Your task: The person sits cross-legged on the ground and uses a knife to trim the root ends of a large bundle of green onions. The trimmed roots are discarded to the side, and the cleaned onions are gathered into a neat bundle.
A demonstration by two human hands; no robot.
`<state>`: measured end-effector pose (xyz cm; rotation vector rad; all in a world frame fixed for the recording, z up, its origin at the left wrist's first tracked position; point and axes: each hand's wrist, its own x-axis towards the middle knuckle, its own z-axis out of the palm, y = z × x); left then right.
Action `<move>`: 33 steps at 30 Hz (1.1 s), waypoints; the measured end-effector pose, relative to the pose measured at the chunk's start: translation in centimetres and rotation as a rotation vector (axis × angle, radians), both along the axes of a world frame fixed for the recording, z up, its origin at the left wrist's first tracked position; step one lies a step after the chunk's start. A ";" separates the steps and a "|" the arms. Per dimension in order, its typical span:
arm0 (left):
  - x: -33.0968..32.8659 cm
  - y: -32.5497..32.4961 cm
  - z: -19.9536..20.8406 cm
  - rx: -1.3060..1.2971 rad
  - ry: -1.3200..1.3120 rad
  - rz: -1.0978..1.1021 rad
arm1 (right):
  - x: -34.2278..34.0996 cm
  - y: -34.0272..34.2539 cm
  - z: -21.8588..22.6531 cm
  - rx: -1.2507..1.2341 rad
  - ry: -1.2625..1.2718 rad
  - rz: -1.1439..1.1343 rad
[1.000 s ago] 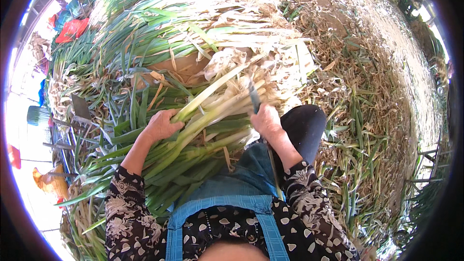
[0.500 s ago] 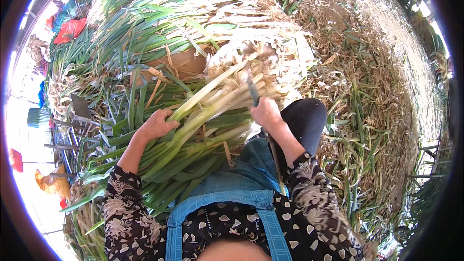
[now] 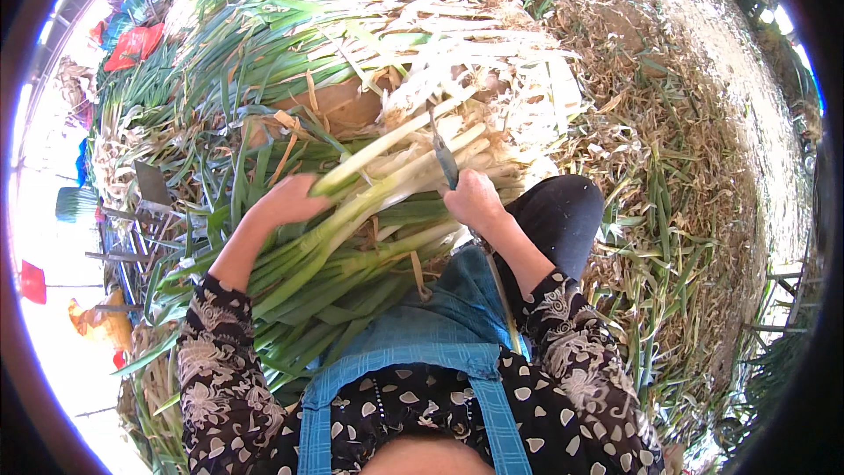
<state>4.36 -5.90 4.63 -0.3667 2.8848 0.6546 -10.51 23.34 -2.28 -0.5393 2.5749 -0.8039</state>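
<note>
My left hand (image 3: 286, 200), slightly blurred, is closed round the green part of a long green onion (image 3: 374, 157). Its pale stem slants up to the right over a bunch of other green onions (image 3: 338, 237) lying across my lap. In my right hand (image 3: 475, 200) is a slim blue-grey tool (image 3: 445, 157) with a narrow metal tip. That tip points up and away, crossing the held stem near its root end. A thin tan hose-like line (image 3: 505, 299) runs down below my right hand; whether it joins the tool is hidden.
Beyond my hands lies a large heap of green onions (image 3: 290, 44), roots to the right. Dry peelings and leaf scraps (image 3: 651, 167) cover the ground at right. My bent knee (image 3: 563, 215) is beside my right hand. A red bag (image 3: 134, 47) lies far left.
The tool has shifted slightly left, and its tip now reaches farther out, across the held stem. My left hand has moved a little up along the stalks. My grip on both stays.
</note>
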 end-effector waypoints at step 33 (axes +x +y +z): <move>-0.9 -3.8 -0.1 0.690 -0.464 -0.041 | -0.9 2.7 0.2 -0.101 -0.128 -0.161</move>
